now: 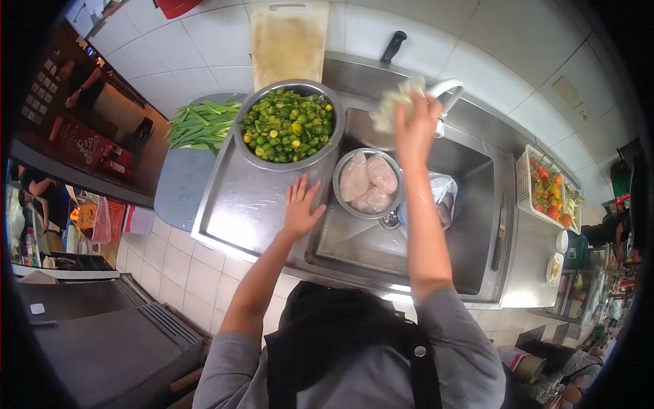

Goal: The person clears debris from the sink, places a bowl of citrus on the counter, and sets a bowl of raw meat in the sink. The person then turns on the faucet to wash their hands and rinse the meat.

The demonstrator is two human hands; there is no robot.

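My left hand lies on the steel drainboard with its fingers spread and nothing in it, just below a large metal bowl of cut green and yellow small citrus fruit. Over the back of the sink, beside the white faucet, my right hand is closed on a pale, whitish-green crumpled bunch. Motion blurs that bunch, so its kind is unclear. Below it, a smaller metal bowl holds pieces of raw, pale meat. A clear plastic bag with dark contents sits in the sink, partly behind my right forearm.
Long green leaves lie on a grey surface at left. A cutting board leans on the tiled wall, near a black-handled knife. At right stands a white basket of red and orange vegetables. Another person is at far left.
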